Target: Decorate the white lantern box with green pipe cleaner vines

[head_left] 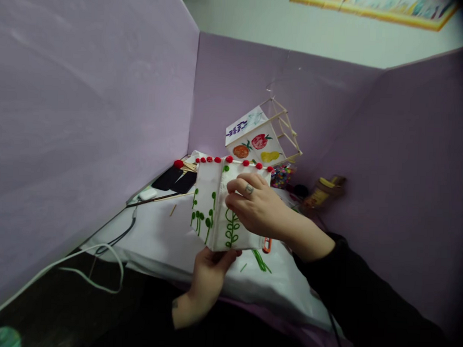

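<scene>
Your left hand (208, 274) holds the paper lantern (230, 204) from below: the fingers close on its bottom corner, with the thumb on the front face. Your right hand (256, 205) lies on the right panel of the lantern, fingers curled and pressing on the white paper, so it also grips the lantern, from the side. The lantern is lifted in the air between your two hands, above the near edge of the table (161, 237), which is covered with white paper. Its panels carry green painted stems, and a row of red pompoms (232, 161) runs along its top edge.

Behind it, toward the far corner of the table, a second lantern (261, 139) hangs tilted; it shows painted fruits and a bare frame of wooden sticks. On the left part of the table lie a thin brush (158, 199) and two black objects (176, 180). A white cable (95, 250) hangs over the left edge. Purple partition walls (85, 112) stand around the table.
</scene>
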`<state>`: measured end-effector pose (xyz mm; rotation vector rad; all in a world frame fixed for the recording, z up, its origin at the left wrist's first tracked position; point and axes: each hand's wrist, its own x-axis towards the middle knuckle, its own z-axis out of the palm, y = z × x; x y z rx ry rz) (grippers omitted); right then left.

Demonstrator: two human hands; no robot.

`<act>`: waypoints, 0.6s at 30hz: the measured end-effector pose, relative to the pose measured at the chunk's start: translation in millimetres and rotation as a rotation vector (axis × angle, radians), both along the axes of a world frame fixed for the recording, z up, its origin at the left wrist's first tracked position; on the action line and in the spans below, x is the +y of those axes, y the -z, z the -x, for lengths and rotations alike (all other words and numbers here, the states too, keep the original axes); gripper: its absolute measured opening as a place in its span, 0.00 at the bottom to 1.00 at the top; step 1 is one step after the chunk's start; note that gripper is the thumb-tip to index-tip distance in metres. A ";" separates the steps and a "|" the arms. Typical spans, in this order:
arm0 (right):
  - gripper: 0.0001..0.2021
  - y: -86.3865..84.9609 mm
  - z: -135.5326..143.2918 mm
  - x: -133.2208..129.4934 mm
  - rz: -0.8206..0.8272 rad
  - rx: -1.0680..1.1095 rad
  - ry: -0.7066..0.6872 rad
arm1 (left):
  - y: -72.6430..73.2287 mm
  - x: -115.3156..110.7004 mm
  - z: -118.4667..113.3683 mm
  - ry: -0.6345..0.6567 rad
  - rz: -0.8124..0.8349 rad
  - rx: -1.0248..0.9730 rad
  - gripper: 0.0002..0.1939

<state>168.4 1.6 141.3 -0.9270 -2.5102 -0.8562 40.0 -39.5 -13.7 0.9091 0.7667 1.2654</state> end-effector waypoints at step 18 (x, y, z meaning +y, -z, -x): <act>0.03 74.3 17.7 -33.5 0.033 0.795 0.169 | -12.9 -0.6 2.8 0.031 -0.012 0.027 0.08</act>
